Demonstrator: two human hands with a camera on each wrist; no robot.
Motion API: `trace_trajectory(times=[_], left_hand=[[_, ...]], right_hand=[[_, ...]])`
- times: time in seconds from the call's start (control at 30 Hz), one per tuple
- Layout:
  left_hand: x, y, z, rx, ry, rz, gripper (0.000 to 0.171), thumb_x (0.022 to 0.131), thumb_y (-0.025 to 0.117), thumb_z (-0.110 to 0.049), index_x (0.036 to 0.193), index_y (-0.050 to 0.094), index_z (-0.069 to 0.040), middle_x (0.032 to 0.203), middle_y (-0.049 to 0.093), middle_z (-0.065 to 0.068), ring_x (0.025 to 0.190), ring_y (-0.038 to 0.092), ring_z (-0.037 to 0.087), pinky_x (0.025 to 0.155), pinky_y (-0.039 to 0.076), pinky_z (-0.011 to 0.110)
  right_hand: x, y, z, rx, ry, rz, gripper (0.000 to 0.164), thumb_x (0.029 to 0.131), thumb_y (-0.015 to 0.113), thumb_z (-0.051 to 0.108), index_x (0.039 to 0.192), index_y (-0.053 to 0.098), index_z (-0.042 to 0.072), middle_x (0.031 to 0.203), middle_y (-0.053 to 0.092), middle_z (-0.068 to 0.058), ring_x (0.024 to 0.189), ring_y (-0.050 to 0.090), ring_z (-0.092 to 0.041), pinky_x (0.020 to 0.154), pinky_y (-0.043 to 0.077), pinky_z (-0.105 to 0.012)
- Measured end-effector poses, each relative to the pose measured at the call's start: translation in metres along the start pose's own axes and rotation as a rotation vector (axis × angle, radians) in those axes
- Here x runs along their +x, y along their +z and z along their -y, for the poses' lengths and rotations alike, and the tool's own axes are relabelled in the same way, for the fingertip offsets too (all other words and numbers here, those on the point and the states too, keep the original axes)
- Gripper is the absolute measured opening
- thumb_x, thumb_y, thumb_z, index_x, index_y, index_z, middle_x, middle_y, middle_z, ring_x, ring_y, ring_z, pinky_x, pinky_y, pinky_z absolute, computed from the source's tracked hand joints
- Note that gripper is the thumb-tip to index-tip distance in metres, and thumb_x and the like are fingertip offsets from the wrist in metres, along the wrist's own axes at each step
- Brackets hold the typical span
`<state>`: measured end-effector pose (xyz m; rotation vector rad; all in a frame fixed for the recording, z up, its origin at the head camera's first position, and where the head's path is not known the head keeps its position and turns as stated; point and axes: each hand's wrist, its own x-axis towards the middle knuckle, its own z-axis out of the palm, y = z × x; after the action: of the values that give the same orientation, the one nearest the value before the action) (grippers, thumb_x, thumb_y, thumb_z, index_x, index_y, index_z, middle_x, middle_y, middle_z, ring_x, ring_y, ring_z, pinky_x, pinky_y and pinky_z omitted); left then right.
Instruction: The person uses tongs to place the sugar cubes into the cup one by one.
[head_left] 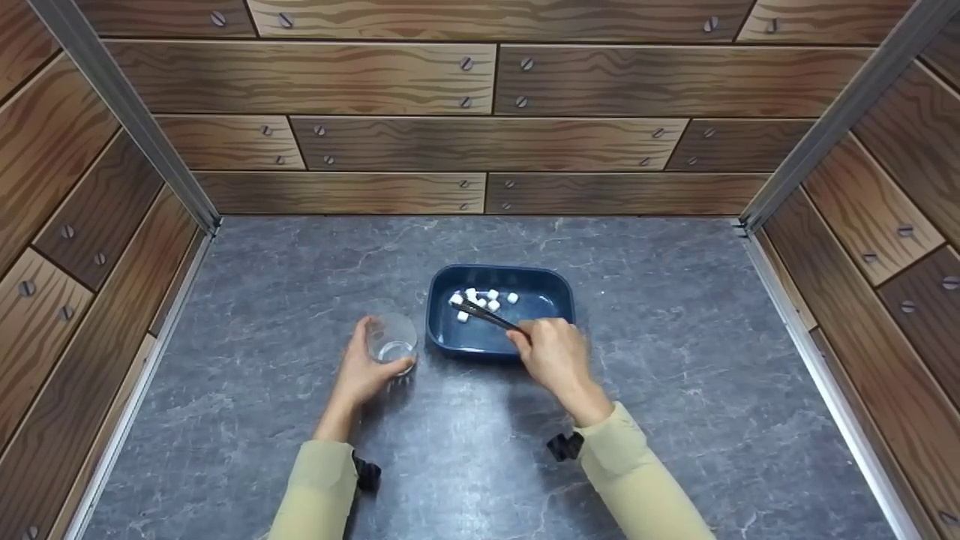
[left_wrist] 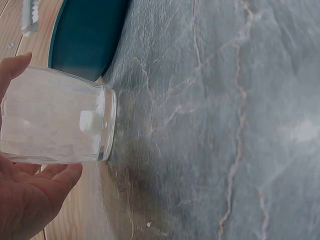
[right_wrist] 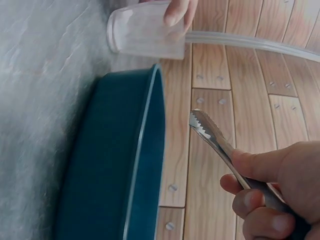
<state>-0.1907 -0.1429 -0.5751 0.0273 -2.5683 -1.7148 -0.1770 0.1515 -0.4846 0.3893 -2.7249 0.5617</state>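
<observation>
My left hand (head_left: 364,371) grips a clear drinking glass (head_left: 393,337) between thumb and fingers, left of a dark blue rectangular dish (head_left: 559,289). In the left wrist view the glass (left_wrist: 55,115) stands upright on the surface, and a white cube (left_wrist: 90,121) shows near its base. My right hand (head_left: 556,356) holds metal tongs (head_left: 487,315) over the dish's right front side. Their tips overlap several small white cubes (head_left: 493,305) in the head view. From the right wrist view, the tongs (right_wrist: 215,142) are raised above the dish rim with nothing between the tips.
The grey marbled surface (head_left: 675,360) lies under everything. Wood-plank-patterned panels (head_left: 375,142) stand at the back and both sides, with metal corner posts (head_left: 127,105). A dark device (head_left: 564,447) sits at the right wrist, another (head_left: 367,475) at the left.
</observation>
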Motion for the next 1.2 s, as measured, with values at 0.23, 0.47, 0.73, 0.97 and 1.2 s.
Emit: trace_trajectory(times=[0.23,0.47,0.73,0.97,1.2], left_hand=[[-0.002,-0.003,0.001,0.011,-0.026,-0.003,0.096,0.07,0.089,-0.02,0.144,0.033,0.002,0.142,0.046,0.024,0.13,0.044,0.038,0.109,0.034,0.049],[-0.002,-0.001,-0.001,0.024,-0.014,0.001,0.097,0.07,0.089,-0.022,0.145,0.033,0.003,0.142,0.046,0.024,0.129,0.045,0.038,0.108,0.035,0.049],[-0.001,0.002,0.001,-0.013,0.0,-0.01,0.095,0.069,0.09,-0.018,0.143,0.034,0.004,0.141,0.046,0.026,0.129,0.046,0.039,0.109,0.035,0.048],[0.0,0.003,0.0,-0.034,-0.011,-0.007,0.097,0.068,0.09,-0.017,0.144,0.034,0.003,0.143,0.045,0.025,0.129,0.045,0.039,0.11,0.033,0.048],[0.001,0.002,0.001,-0.008,-0.023,-0.011,0.096,0.068,0.09,-0.019,0.145,0.035,0.0,0.143,0.046,0.022,0.13,0.045,0.037,0.11,0.033,0.048]], right_hand=[[0.001,-0.001,0.021,0.069,-0.071,-0.009,0.017,0.088,0.075,0.022,0.074,0.074,0.012,0.056,0.053,0.005,0.048,0.044,-0.013,0.042,0.039,-0.031],[-0.001,0.0,0.037,0.085,-0.102,0.002,0.022,0.089,0.074,0.024,0.07,0.069,0.015,0.056,0.051,0.007,0.047,0.044,-0.011,0.041,0.038,-0.029],[-0.003,0.005,0.05,0.086,-0.159,0.029,0.022,0.089,0.074,0.026,0.071,0.068,0.014,0.058,0.054,0.005,0.047,0.046,-0.012,0.042,0.039,-0.029],[-0.004,0.006,0.049,0.093,-0.141,0.096,0.021,0.091,0.072,0.031,0.082,0.072,0.013,0.063,0.057,0.005,0.048,0.046,-0.01,0.042,0.037,-0.027],[0.0,0.002,0.027,0.072,-0.018,0.132,0.022,0.09,0.072,0.033,0.089,0.074,0.011,0.062,0.054,0.006,0.047,0.044,-0.008,0.04,0.037,-0.025]])
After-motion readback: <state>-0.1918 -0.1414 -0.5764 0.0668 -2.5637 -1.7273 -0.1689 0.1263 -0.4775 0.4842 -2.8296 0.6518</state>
